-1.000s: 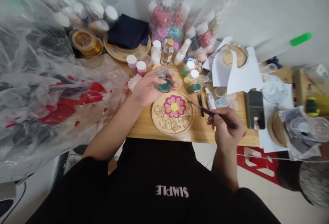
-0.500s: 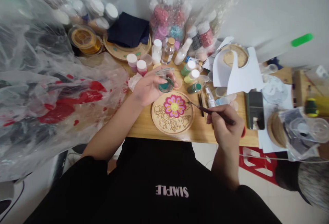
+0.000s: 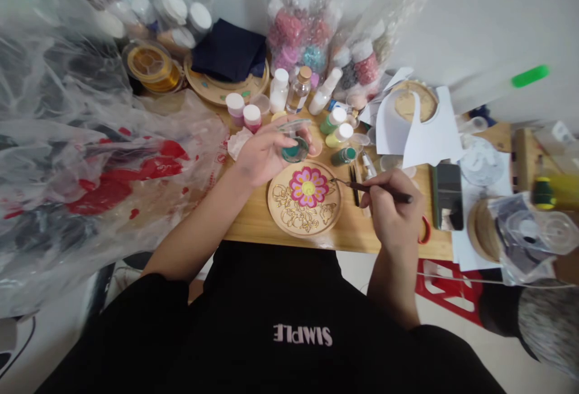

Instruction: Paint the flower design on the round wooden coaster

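My left hand (image 3: 263, 155) is closed around a small clear cup (image 3: 295, 151) with its lid raised and dark green stuff inside, held above the far edge of a round wooden plaque (image 3: 277, 218). The plaque lies on the table, with a pink and yellow flower (image 3: 309, 187) and gold outlines of leaves. In my right hand (image 3: 391, 210) is a thin spatula-like tool (image 3: 351, 185) with a dark handle, gripped like a pen. Its metal tip is at the gold outline just right of the flower; whether it touches the surface I cannot tell.
Black tweezers (image 3: 354, 184) lie right of the plaque. Behind it stand a green jar (image 3: 344, 155), a yellow one (image 3: 339, 134) and several bottles. A phone (image 3: 449, 196) and red-handled scissors (image 3: 424, 230) are at the right. Plastic sheeting (image 3: 181, 134) covers the left side.
My right hand has shifted slightly up and left, uncovering more of the red scissors handle. The tool now lies flatter, its tip still beside the flower. My left hand keeps holding the cup.
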`<control>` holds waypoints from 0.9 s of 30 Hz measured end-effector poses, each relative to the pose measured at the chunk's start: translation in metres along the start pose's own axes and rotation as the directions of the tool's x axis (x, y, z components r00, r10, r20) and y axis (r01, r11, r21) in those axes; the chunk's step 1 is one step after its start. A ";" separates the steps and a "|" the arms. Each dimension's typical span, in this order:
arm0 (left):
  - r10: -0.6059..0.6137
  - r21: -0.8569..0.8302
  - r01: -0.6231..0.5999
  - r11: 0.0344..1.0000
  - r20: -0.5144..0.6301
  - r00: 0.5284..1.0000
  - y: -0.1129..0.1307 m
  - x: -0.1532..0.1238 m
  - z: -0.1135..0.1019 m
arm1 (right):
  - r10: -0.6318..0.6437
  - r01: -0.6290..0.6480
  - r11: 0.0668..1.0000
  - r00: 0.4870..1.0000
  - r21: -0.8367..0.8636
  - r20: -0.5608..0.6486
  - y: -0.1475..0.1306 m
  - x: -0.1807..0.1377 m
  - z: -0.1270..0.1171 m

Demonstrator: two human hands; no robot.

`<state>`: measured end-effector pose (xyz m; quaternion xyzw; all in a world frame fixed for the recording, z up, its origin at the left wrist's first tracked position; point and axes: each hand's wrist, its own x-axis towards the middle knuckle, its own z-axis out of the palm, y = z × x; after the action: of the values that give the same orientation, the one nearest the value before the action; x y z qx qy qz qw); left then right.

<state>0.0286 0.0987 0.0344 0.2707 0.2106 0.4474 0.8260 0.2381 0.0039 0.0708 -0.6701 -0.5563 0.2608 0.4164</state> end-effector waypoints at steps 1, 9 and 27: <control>0.003 -0.001 -0.003 1.000 0.005 1.000 0.000 0.000 0.000 | 0.001 -0.001 1.000 1.000 0.007 0.002 0.000 0.001 0.001; 0.006 0.011 -0.006 1.000 -0.013 1.000 0.001 -0.001 0.002 | -0.023 0.023 0.999 1.000 0.034 0.001 0.009 0.008 0.005; 0.014 -0.003 -0.014 1.000 -0.004 1.000 0.002 -0.001 0.003 | -0.046 0.046 0.999 0.999 0.020 0.007 -0.004 0.015 0.013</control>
<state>0.0286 0.0978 0.0383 0.2701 0.2096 0.4540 0.8228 0.2292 0.0222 0.0688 -0.6521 -0.5703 0.2593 0.4270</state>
